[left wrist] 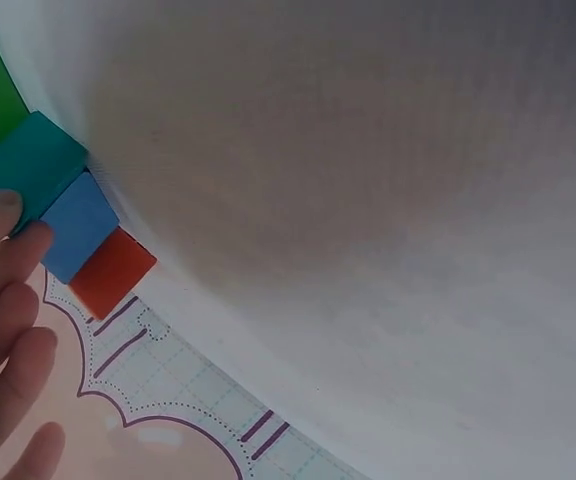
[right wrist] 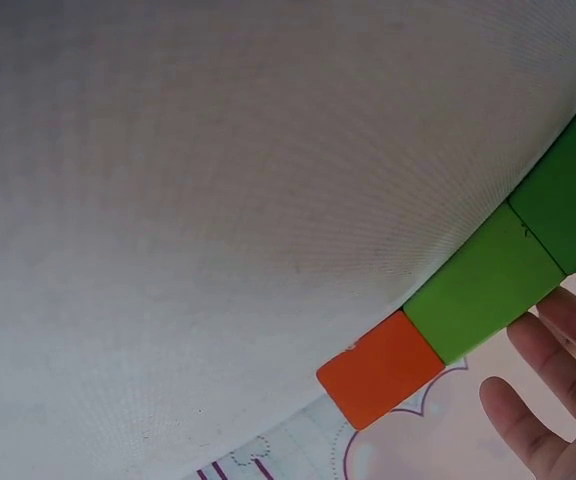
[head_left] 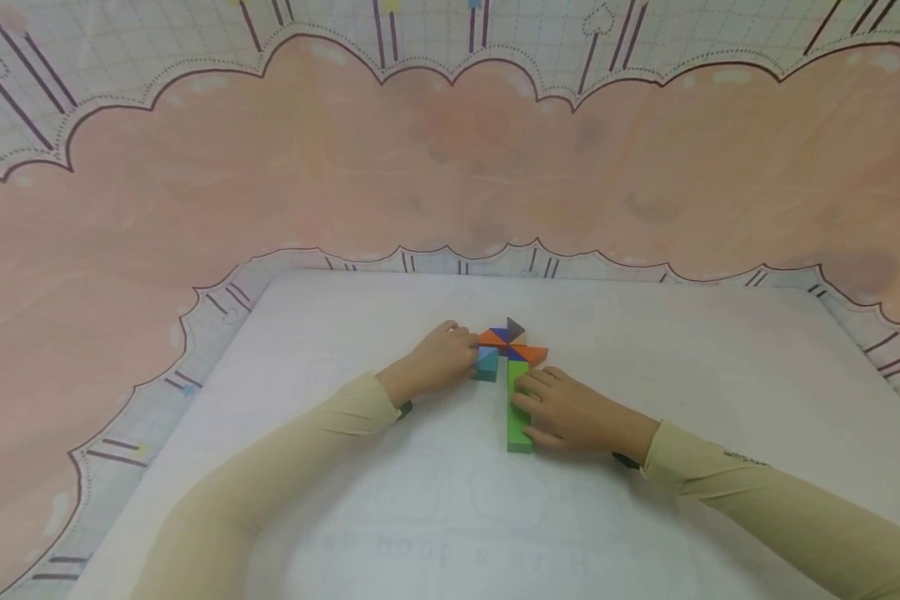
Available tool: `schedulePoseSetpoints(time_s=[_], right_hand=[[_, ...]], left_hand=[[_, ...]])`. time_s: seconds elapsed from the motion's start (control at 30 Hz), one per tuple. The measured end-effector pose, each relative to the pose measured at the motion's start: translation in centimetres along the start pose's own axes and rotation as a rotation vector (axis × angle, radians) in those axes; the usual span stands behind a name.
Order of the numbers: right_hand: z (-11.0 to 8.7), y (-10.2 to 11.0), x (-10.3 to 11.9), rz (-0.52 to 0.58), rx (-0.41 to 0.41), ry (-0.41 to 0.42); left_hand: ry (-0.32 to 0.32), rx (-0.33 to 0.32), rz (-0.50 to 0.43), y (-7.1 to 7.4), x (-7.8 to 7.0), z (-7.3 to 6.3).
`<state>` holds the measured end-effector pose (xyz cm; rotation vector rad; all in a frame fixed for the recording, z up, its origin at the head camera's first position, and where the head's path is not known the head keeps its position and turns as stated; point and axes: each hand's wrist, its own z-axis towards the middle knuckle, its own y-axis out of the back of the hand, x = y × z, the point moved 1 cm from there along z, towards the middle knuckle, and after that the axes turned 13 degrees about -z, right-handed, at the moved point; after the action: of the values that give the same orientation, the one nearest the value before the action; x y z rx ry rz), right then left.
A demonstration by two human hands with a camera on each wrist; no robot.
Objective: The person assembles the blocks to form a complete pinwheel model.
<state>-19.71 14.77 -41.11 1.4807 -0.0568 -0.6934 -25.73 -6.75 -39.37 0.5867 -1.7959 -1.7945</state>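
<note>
Coloured blocks form a pinwheel on a long green stem (head_left: 518, 421) in the head view. Around its centre are orange (head_left: 531, 354), blue and grey (head_left: 513, 330) pieces. My left hand (head_left: 441, 360) is at the pinwheel's left side, thumb and forefinger touching a teal block (left wrist: 38, 160) and the blue block (left wrist: 81, 225) beside it. A red-orange block (left wrist: 115, 272) adjoins them. On the stem's right side, my right hand (head_left: 570, 410) rests its fingertips against the green pieces. The right wrist view shows a light green block (right wrist: 483, 285) between a dark green block (right wrist: 573, 170) and an orange block (right wrist: 380, 370).
The blocks lie on a white tabletop (head_left: 390, 517) with faint lettering near its front. A pink cloth with scalloped, checked borders (head_left: 435, 175) covers the area behind and around the table. Dark bands sit at both wrists, by the pale yellow sleeves (head_left: 352, 408).
</note>
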Motion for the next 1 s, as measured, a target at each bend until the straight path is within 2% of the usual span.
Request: schedulePoseSetpoints(time_s=[0.27, 0.5, 0.7, 0.9, 1.0], right_hand=[[0.1, 0.0, 0.0, 0.005, 0.017, -0.003], [0.1, -0.1, -0.1, -0.005, 0.003, 0.002], [0.1, -0.1, 0.0, -0.017, -0.027, 0.010], [0.0, -0.1, 0.0, -0.023, -0.033, 0.016], [0.0, -0.1, -0.1, -0.025, -0.037, 0.018]], left_hand=[[-0.018, 0.030, -0.046, 0.7, 0.4, -0.7], [-0.128, -0.022, -0.098, 0.6, 1.1, -0.7], [-0.182, 0.021, -0.040, -0.3, 1.2, 0.0], [-0.247, -0.015, -0.016, 0.0, 0.6, 0.1], [-0.248, -0.019, -0.007, 0.2, 0.4, 0.1]])
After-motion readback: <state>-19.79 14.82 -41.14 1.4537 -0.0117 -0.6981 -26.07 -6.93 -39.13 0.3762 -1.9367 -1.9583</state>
